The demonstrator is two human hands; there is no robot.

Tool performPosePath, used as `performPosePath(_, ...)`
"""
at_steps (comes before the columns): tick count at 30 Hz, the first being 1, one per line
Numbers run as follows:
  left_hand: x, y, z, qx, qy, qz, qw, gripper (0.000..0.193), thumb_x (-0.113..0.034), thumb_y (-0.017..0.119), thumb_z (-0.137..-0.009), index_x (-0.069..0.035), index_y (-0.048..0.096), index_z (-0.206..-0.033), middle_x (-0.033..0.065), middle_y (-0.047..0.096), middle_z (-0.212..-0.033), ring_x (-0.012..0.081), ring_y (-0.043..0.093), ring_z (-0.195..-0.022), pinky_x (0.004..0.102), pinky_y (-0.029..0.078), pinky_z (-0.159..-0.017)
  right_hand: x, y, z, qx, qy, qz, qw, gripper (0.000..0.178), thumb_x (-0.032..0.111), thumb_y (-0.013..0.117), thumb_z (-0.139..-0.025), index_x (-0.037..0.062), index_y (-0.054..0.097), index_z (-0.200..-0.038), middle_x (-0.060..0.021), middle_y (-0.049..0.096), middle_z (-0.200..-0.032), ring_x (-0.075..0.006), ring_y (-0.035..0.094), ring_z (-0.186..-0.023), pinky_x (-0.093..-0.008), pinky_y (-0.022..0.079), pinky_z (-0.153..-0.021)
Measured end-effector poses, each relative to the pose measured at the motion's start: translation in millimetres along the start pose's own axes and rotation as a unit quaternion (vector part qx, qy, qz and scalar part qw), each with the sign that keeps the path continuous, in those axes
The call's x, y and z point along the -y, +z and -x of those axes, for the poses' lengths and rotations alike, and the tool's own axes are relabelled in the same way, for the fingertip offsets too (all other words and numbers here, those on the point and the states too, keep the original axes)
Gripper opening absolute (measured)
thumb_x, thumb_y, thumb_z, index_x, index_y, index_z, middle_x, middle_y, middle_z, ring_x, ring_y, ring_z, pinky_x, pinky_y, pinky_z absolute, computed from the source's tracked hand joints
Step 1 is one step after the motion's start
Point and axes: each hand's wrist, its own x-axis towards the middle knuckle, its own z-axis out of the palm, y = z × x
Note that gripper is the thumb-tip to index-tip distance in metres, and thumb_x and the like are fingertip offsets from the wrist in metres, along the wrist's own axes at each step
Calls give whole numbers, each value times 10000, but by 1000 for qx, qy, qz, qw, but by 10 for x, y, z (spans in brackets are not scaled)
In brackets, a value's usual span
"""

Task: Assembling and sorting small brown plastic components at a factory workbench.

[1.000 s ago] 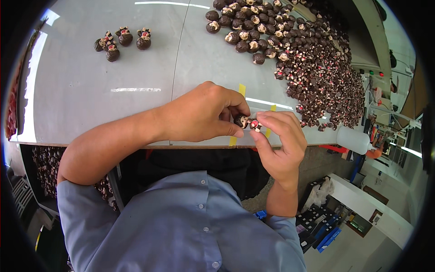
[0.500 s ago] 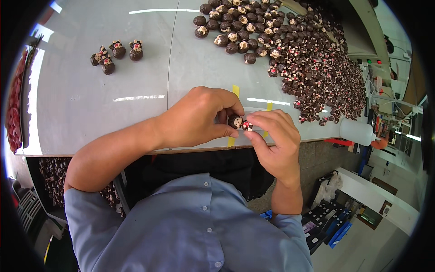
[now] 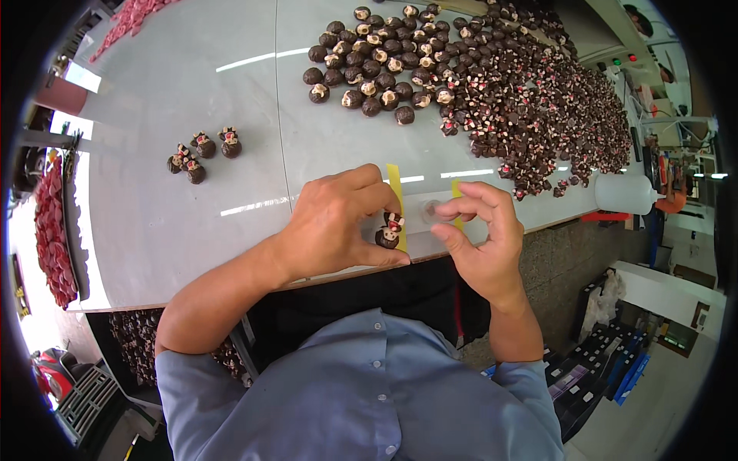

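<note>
My left hand [image 3: 342,217], close to the table's front edge, is closed on a small doll figurine [image 3: 387,235]. The figurine has a round dark-brown head and a little body in black, red and cream, head toward me. Just to the right, my right hand [image 3: 486,242] has thumb and fingers apart, with nothing between them. By its fingertips a small translucent round patch [image 3: 432,210] lies on the table between two yellow tape strips [image 3: 397,201]. Several finished-looking figurines [image 3: 231,146] sit in a small group on the left part of the table.
Many loose brown heads [image 3: 370,107] spread over the back middle of the table [image 3: 161,230]. A dense pile of small bodies [image 3: 530,123] covers the right. A white plastic bottle [image 3: 624,194] lies at the right edge. Reddish pieces [image 3: 54,238] are at far left.
The figurine's head and body, held apart between both hands, are now together in my left hand. My right hand has let go and moved right. The view has shifted.
</note>
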Motion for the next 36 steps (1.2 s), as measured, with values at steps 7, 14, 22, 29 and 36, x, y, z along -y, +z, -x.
performPosePath(7,45,-51,-54,-103,46,-183,977,479,-243,986,-569,-73,586,-769,71,590,-752,293,605,-667,413,481,-591,-475,-392,365,-156,76,76,982,262,52,752,-981,-16,668,-1220,-36,730,-920,-90,635,-817,-251,514,-772)
performPosePath(14,206,-554,-89,-210,-89,-427,875,485,-324,968,-657,-64,574,-769,72,586,-773,300,609,-710,432,466,-616,-814,-679,525,-214,100,218,947,167,30,708,-990,11,710,-1156,-42,737,-941,-106,639,-782,-263,496,-680)
performPosePath(22,288,-888,201,-223,-193,-561,773,500,-461,915,-771,-26,746,-950,97,634,-963,304,635,-936,444,523,-772,-858,-552,361,-200,66,269,940,190,68,744,-953,38,713,-1137,-104,718,-987,-256,657,-788,-376,533,-712)
performPosePath(29,138,-564,-95,-197,-72,-447,870,558,-342,883,-839,-41,693,-1268,104,666,-1094,308,656,-1015,429,556,-777,-788,-461,340,-158,94,161,970,104,50,724,-969,4,666,-1042,-90,696,-916,-203,666,-775,-343,528,-702)
performPosePath(36,261,-138,-753,-124,-8,-493,861,346,-297,883,-798,-93,709,-1016,59,623,-990,252,633,-993,416,533,-784,-777,-432,172,-92,115,102,984,77,47,696,-985,-21,664,-1004,-109,715,-849,-198,687,-764,-340,539,-719)
